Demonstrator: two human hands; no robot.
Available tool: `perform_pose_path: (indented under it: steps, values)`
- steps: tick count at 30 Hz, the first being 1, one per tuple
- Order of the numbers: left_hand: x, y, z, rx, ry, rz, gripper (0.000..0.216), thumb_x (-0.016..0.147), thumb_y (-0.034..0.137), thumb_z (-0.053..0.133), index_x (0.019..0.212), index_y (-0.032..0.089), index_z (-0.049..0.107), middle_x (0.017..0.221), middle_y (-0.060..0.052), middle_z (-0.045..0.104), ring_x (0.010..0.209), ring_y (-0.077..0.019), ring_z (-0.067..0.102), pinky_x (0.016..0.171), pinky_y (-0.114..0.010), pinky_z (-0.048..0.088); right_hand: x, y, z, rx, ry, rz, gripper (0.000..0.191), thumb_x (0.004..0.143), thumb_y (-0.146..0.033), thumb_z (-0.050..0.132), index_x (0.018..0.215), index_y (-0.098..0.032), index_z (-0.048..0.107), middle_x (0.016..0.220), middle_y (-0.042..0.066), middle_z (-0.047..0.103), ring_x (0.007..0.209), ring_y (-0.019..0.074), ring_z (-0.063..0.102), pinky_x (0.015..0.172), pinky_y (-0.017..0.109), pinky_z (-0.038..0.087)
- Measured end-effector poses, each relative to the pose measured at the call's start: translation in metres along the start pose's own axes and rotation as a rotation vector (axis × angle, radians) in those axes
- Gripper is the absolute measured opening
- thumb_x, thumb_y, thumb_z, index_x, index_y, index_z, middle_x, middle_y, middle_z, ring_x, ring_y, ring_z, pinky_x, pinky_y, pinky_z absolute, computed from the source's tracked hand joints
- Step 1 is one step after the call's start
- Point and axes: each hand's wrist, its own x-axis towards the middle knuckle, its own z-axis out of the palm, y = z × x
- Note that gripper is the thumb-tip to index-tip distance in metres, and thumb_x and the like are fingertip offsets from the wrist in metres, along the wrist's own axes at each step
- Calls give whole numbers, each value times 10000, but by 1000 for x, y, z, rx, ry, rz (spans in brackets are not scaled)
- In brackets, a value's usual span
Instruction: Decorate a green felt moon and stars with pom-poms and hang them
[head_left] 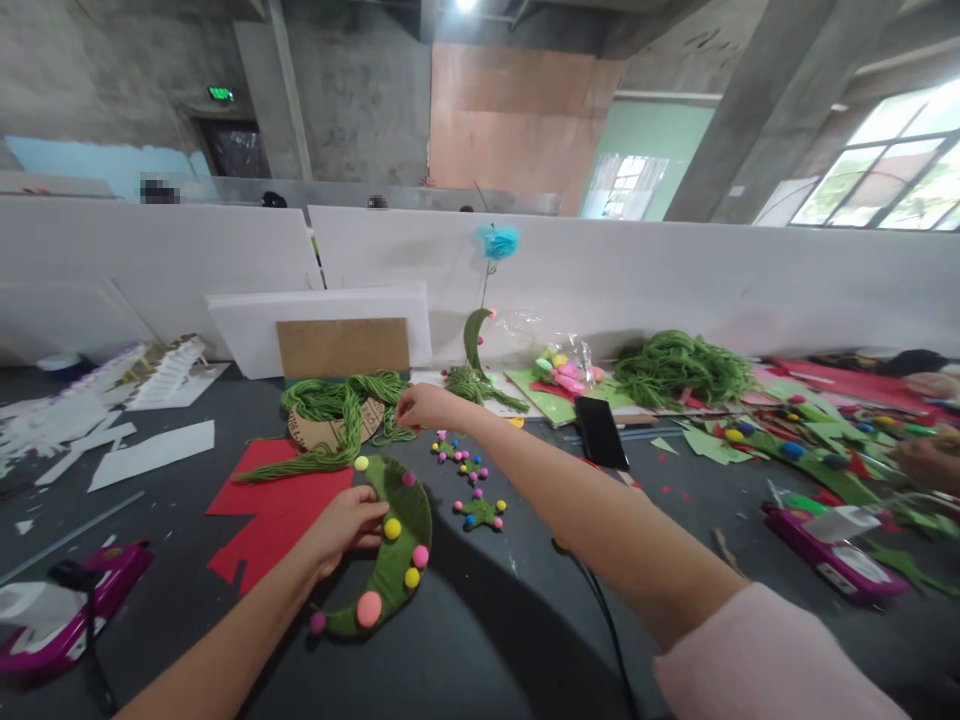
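Observation:
My left hand (349, 528) grips the inner edge of a green felt crescent moon (397, 570) dotted with yellow, pink and coral pompoms. The moon is raised a little above the dark table. Farther forward, my right hand (431, 408) has its fingers pinched together beside a bundle of green yarn (345, 400); whatever is between them is too small to make out. Under the yarn shows a curved cardboard piece (319, 432). Small green felt stars with pompoms, one of them a larger star (480, 512), lie right of the moon.
Red felt (281, 530) lies at left. A black phone (601, 432), a bag of pompoms (562, 368) and a yarn pile (682, 368) sit toward the white partition (600, 270). Purple power strips (836, 555) stand on both sides. Another person's hands (930, 460) are at the right edge.

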Motion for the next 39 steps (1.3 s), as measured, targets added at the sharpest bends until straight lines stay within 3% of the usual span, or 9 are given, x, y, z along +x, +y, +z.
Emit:
perform_pose_path:
  steps: [3, 9, 16, 20, 25, 30, 35, 39]
  values:
    - [4, -7, -1, 58, 54, 9, 307, 571, 364, 699, 653, 176, 471, 598, 20, 611, 579, -123, 614, 586, -242, 487, 15, 8, 7, 127, -48, 41, 299, 887, -315, 541, 1136, -150, 553, 1125, 76, 587, 928, 188, 603, 770, 380, 521]
    - [15, -8, -4, 193, 93, 1, 243, 630, 322, 658, 596, 179, 464, 508, 32, 568, 502, -115, 577, 475, -206, 441, 47, 7, 13, 328, -7, 6, 313, 891, -313, 535, 1161, -156, 537, 1143, 80, 577, 947, 194, 598, 787, 393, 517]
    - [27, -6, -7, 364, 69, -70, 256, 783, 242, 568, 568, 175, 445, 438, 46, 535, 404, -92, 538, 410, -193, 394, 75, 5, 22, 305, 93, -70, 315, 888, -307, 540, 1166, -157, 535, 1160, 82, 570, 966, 199, 593, 800, 402, 512]
    - [31, -6, -7, 432, 31, -102, 256, 832, 247, 542, 602, 158, 472, 454, 60, 536, 377, -79, 509, 391, -196, 378, 67, 22, 15, 160, 153, -43, 307, 888, -315, 538, 1153, -160, 547, 1165, 77, 569, 979, 208, 587, 813, 405, 506]
    - [30, -8, -9, 428, 23, -69, 252, 760, 227, 548, 549, 195, 412, 393, 39, 527, 314, -93, 485, 340, -195, 310, 32, 58, 12, -62, 161, 31, 307, 890, -315, 535, 1156, -160, 543, 1160, 81, 570, 973, 201, 589, 813, 408, 505]
    - [24, -9, -13, 371, -11, -69, 236, 714, 295, 573, 551, 203, 428, 449, 11, 578, 347, -105, 523, 354, -195, 319, 23, 67, 45, -233, 115, 21, 292, 894, -314, 529, 1147, -170, 550, 1160, 79, 572, 966, 195, 590, 811, 397, 507]
    - [23, -12, -17, 348, -17, -90, 239, 683, 316, 582, 539, 199, 432, 435, 5, 572, 334, -112, 513, 342, -199, 305, 49, 54, 84, -320, 164, -29, 299, 893, -310, 531, 1152, -162, 549, 1181, 93, 561, 997, 203, 579, 839, 409, 494]
    - [24, -14, -17, 330, -24, -97, 224, 692, 294, 566, 536, 201, 435, 439, 3, 572, 337, -115, 517, 350, -206, 321, 66, 50, 97, -271, 198, -23, 301, 892, -300, 533, 1152, -148, 548, 1175, 96, 564, 1004, 209, 578, 842, 416, 492]
